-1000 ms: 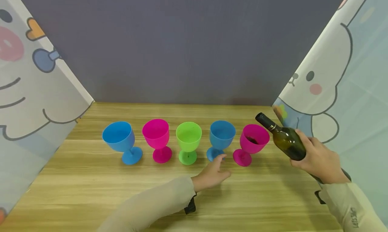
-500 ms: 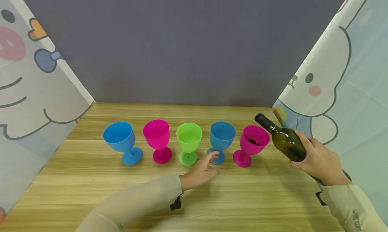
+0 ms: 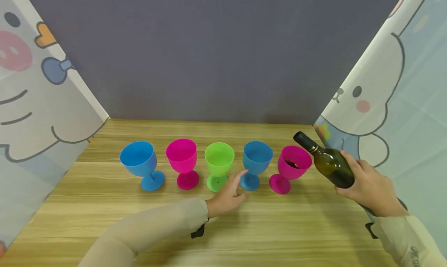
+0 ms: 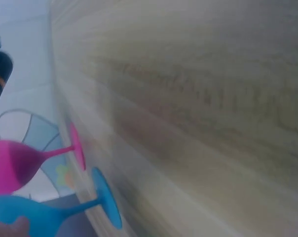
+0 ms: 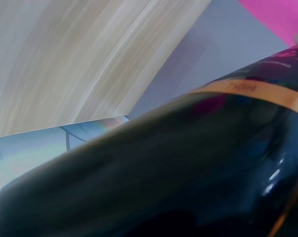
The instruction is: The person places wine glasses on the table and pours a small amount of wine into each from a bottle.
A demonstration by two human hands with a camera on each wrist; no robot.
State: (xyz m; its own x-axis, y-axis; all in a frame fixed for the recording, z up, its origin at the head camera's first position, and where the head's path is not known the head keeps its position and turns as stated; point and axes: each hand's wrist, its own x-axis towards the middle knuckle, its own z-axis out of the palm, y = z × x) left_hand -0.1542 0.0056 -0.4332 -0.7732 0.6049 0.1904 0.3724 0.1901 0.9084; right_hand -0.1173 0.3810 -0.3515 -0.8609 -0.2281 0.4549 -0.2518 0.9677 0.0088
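My right hand point(image 3: 371, 187) grips a dark green wine bottle point(image 3: 331, 164) by its body. The bottle tilts, its neck pointing up and left beside the rim of the rightmost pink goblet point(image 3: 293, 164), which has dark liquid in the bottom. In the right wrist view the bottle point(image 5: 154, 168) fills much of the picture. My left hand point(image 3: 227, 197) hovers low with fingers apart, holding nothing. Its fingertips come up at the left of the right-hand blue goblet point(image 3: 257, 158) and overlap its foot. That blue goblet point(image 4: 35, 215) also shows in the left wrist view.
Further left in the row stand a green goblet point(image 3: 219, 160), a pink goblet point(image 3: 181, 158) and a blue goblet point(image 3: 139, 160), all upright on the wooden table point(image 3: 279, 236). A dark panel point(image 3: 209, 57) closes off the back, with cartoon-printed sheets at both sides.
My left hand has drawn back leftward, from in front of the right-hand blue goblet to its left side. The right hand and the tilted wine bottle have hardly moved.
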